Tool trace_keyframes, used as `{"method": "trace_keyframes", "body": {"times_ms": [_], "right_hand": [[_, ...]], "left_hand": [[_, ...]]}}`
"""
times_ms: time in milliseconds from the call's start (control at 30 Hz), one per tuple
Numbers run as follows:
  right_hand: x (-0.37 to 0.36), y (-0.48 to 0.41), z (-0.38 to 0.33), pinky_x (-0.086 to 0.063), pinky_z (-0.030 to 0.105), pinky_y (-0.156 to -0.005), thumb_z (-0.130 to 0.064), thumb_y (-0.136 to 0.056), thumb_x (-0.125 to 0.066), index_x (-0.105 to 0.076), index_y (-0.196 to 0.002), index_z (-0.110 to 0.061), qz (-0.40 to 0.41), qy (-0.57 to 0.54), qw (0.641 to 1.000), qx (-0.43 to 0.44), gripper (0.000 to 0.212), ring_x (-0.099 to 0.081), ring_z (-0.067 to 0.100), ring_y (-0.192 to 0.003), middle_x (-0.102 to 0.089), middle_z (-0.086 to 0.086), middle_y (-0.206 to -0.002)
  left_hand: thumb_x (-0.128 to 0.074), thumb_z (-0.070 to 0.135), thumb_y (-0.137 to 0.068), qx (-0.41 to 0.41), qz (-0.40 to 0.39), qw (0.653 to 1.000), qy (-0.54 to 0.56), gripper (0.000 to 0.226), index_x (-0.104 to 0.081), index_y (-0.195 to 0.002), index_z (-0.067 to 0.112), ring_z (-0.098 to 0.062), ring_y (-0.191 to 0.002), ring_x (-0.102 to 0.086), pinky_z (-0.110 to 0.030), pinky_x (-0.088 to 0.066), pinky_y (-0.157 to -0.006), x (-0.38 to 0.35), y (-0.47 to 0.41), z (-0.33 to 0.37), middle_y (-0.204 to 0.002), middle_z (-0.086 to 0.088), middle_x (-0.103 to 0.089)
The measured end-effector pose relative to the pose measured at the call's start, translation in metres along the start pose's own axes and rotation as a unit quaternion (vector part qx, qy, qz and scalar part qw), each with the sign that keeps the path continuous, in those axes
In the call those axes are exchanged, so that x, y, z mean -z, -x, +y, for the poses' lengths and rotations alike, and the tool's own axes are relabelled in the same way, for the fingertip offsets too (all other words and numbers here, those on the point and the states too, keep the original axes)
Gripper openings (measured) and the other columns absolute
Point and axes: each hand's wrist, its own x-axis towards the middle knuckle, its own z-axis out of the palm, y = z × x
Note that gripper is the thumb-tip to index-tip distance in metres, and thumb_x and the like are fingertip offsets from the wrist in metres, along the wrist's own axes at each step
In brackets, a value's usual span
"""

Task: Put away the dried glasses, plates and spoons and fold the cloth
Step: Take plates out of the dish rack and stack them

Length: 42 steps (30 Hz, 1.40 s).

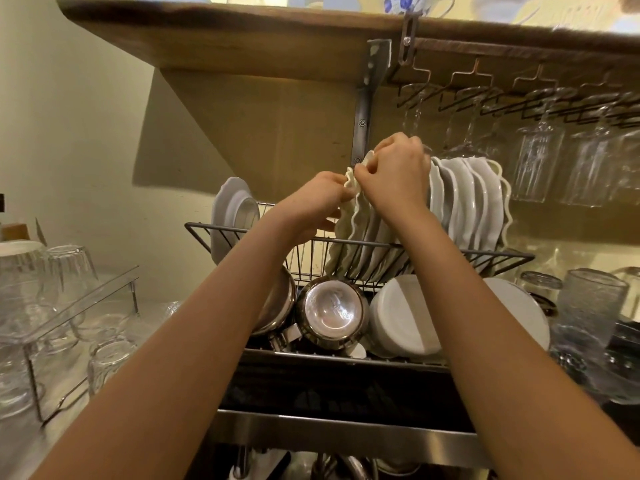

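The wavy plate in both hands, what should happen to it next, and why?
Probably lower it gently into the wire rack. Both the left hand and right hand pinch the top rim of the wavy plate, which stands upright at the left end of the other white plates, its bottom edge already among the wires.

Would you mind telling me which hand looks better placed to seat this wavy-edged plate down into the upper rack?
Probably the right hand: it grips the wavy-edged plate at its top rim, directly above the upper rack, so it can press downward. The left hand only steadies the plate's left edge.
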Motion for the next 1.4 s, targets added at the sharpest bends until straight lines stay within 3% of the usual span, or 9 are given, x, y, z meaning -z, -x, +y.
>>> {"method": "trace_keyframes", "body": {"times_ms": [200,333,533,700,933,1067,1167,1233,1400], "right_hand": [[0.003,0.002,0.002,-0.035,0.031,-0.09,-0.024,-0.088,-0.053,-0.072,-0.093,-0.013,-0.005,-0.02,1.0,0.0,0.023,-0.044,0.02,-0.109,-0.057,0.005,-0.112],[0.007,0.002,0.001,-0.035,0.03,-0.088,-0.02,-0.088,-0.05,-0.071,-0.096,-0.013,-0.009,-0.039,0.999,-0.012,0.023,-0.044,0.022,-0.108,-0.056,0.007,-0.111],[0.014,0.009,-0.004,-0.035,0.03,-0.086,-0.019,-0.09,-0.047,-0.069,-0.096,-0.012,-0.016,-0.07,0.997,-0.02,0.025,-0.045,0.022,-0.108,-0.057,0.008,-0.11],[0.022,0.018,-0.008,-0.03,0.026,-0.076,-0.019,-0.092,-0.043,-0.068,-0.098,-0.008,-0.02,-0.092,0.995,-0.022,0.028,-0.048,0.023,-0.1,-0.058,0.012,-0.103],[0.037,0.036,-0.013,-0.028,0.025,-0.07,-0.018,-0.094,-0.041,-0.066,-0.088,-0.002,-0.036,-0.105,0.994,-0.02,0.03,-0.041,0.019,-0.085,-0.046,0.006,-0.085],[0.042,0.048,-0.018,-0.033,0.028,-0.069,-0.018,-0.092,-0.042,-0.064,-0.075,-0.003,-0.051,-0.107,0.993,-0.022,0.032,-0.047,0.023,-0.085,-0.048,0.009,-0.079],[0.046,0.056,-0.019,-0.03,0.031,-0.065,-0.019,-0.092,-0.041,-0.04,-0.052,-0.014,-0.054,-0.124,0.99,-0.036,0.04,-0.042,0.022,-0.079,-0.046,0.01,-0.075],[0.05,0.063,-0.017,-0.026,0.03,-0.062,-0.018,-0.092,-0.041,-0.032,-0.049,-0.019,-0.057,-0.133,0.989,-0.041,0.044,-0.041,0.022,-0.075,-0.045,0.01,-0.072],[0.062,0.076,-0.01,-0.024,0.026,-0.059,-0.014,-0.091,-0.041,-0.045,-0.059,-0.008,-0.065,-0.16,0.984,-0.039,0.032,-0.041,0.021,-0.07,-0.045,0.009,-0.069]], "left_hand": [[-0.031,0.019,-0.101,0.017,-0.012,0.999,-0.047,0.026,-0.051,-0.117,0.011,-0.015,-0.073,-0.046,-0.026,-0.041,-0.059,-0.003,0.001,0.0,-0.097,-0.009,-0.05],[-0.031,0.021,-0.101,0.018,0.005,0.999,-0.039,0.024,-0.051,-0.109,0.011,-0.022,-0.077,-0.046,-0.026,-0.038,-0.057,-0.004,0.002,0.0,-0.096,-0.012,-0.047],[-0.029,0.02,-0.101,0.015,0.046,0.999,-0.02,0.033,-0.049,-0.077,0.008,-0.015,-0.056,-0.044,-0.023,-0.038,-0.052,-0.008,0.006,0.002,-0.068,-0.005,-0.046],[-0.036,0.019,-0.098,0.02,0.13,0.99,-0.04,0.035,-0.05,-0.067,0.009,-0.023,-0.067,-0.05,-0.03,-0.046,-0.061,-0.008,0.006,0.002,-0.076,-0.01,-0.052],[-0.041,-0.003,-0.082,0.012,0.21,0.975,-0.076,0.025,-0.066,-0.081,0.002,-0.025,-0.066,-0.053,-0.039,-0.052,-0.077,-0.012,0.019,0.007,-0.069,-0.013,-0.059],[-0.042,0.0,-0.082,0.008,0.242,0.963,-0.116,0.03,-0.069,-0.094,-0.001,-0.033,-0.09,-0.063,-0.036,-0.052,-0.08,-0.02,0.033,0.01,-0.097,-0.02,-0.068],[-0.043,0.001,-0.082,0.018,0.254,0.959,-0.125,0.028,-0.067,-0.096,0.0,-0.03,-0.092,-0.061,-0.033,-0.05,-0.077,-0.024,0.042,0.012,-0.098,-0.016,-0.066],[-0.043,0.002,-0.082,0.024,0.261,0.957,-0.126,0.024,-0.065,-0.092,0.003,-0.028,-0.088,-0.058,-0.034,-0.049,-0.077,-0.027,0.049,0.013,-0.095,-0.014,-0.064],[-0.046,0.002,-0.083,0.024,0.302,0.948,-0.094,0.026,-0.067,-0.099,0.0,-0.029,-0.095,-0.059,-0.036,-0.049,-0.083,-0.038,0.068,0.016,-0.101,-0.015,-0.066]]}}
